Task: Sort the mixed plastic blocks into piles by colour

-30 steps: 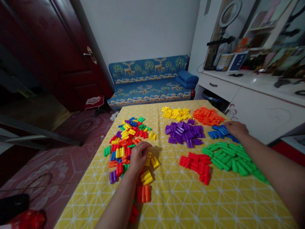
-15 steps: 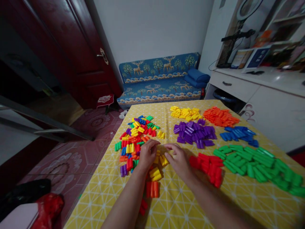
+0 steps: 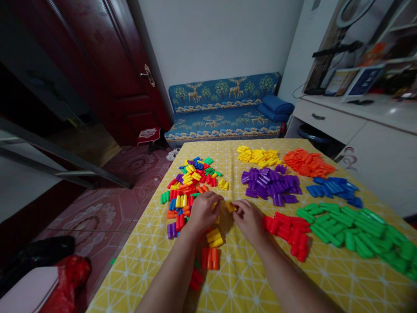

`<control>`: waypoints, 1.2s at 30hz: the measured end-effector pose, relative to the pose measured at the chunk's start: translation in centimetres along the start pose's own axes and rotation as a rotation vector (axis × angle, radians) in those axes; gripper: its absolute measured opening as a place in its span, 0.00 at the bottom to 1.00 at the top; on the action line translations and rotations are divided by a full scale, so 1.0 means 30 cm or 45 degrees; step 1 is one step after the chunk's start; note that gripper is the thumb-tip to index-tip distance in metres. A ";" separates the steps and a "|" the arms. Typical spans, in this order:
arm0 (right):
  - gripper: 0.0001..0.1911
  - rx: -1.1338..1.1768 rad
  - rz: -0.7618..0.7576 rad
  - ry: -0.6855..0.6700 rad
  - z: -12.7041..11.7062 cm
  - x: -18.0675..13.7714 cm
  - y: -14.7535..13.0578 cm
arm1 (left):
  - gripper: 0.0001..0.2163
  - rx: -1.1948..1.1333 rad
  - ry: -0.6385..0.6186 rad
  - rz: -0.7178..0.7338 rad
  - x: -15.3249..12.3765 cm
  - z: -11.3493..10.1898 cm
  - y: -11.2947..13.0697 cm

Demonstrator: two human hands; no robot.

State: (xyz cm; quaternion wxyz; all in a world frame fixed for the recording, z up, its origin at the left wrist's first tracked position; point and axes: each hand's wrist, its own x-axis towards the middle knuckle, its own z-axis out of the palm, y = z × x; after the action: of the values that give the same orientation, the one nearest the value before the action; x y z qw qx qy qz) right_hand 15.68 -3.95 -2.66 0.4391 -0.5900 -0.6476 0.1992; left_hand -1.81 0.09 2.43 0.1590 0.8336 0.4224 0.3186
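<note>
Now: left hand (image 3: 202, 213) and right hand (image 3: 249, 219) meet by mixed pile (image 3: 189, 182) on table (image 3: 260, 278). Right fingers (image 3: 240, 208) clamped on yellow block (image 3: 230, 207); left fingers (image 3: 212, 201) curled, grip unclear. Mid-pick, seemingly; lifting calls for steady pinch.

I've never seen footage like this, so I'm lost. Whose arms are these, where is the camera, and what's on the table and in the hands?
No machine here: a person wears a camera on the head, looking forward and down, so both bare arms are their own. The left hand and right hand meet over a table under a yellow cloth. The right hand pinches a yellow plastic piece; whether the left hand grips anything is unclear. Beside the left hand lies a mixed pile of coloured pieces; further right lie a yellow pile, orange pile, purple pile, blue pile, green pile and red pile.
</note>
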 end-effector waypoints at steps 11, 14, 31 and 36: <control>0.08 0.143 0.023 0.101 0.019 -0.001 0.026 | 0.18 0.365 -0.524 -0.046 0.016 -0.072 -0.002; 0.09 0.143 0.046 0.080 0.024 -0.002 0.023 | 0.18 0.433 -0.454 -0.099 0.037 -0.051 -0.012; 0.08 0.217 0.064 0.035 0.004 -0.005 -0.006 | 0.16 0.423 -0.284 -0.073 0.175 0.096 -0.074; 0.29 -0.048 -0.200 -0.275 -0.039 -0.032 -0.066 | 0.14 0.241 -0.149 -0.049 0.158 -0.036 -0.056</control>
State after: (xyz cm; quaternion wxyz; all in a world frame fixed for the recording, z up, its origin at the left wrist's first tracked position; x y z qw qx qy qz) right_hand 15.39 -5.59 -0.82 0.3700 -0.5208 -0.7389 0.2142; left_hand -1.45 4.90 4.23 0.1102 0.8538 0.4565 0.2248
